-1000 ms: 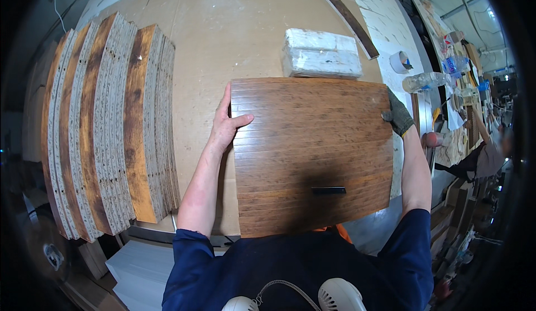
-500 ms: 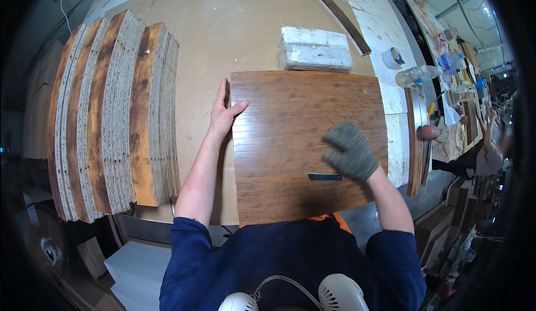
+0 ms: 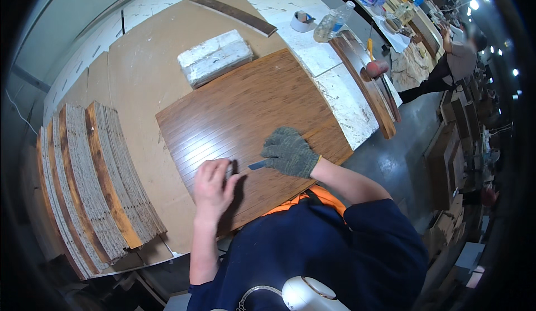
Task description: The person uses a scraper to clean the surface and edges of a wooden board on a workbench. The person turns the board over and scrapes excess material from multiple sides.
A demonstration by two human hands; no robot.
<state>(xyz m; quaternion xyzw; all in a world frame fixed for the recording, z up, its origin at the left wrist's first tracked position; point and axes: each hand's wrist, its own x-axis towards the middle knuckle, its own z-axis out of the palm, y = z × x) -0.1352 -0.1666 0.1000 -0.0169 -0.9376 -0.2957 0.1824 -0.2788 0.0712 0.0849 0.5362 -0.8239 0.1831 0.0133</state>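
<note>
Head view: the gloved right hand (image 3: 290, 152) now has the small dark strip (image 3: 257, 165), which lay loose on the brown board (image 3: 240, 110) a moment ago. The left hand (image 3: 214, 187) has gone from the board's side to its top, so the 2 hands are near each other and neither holds an edge. The right fingers are close together and seem to pinch 1 end of the strip. The left fingers are bent, thumb apart; I cannot tell if they pinch anything. The board lies flat, its near edge by the person's belly. A white wrapped block (image 3: 215, 58) sits close at the far edge, so there's little room there. Bare cardboard (image 3: 134, 104) leaves room toward the stack of planks (image 3: 95, 182).
</note>
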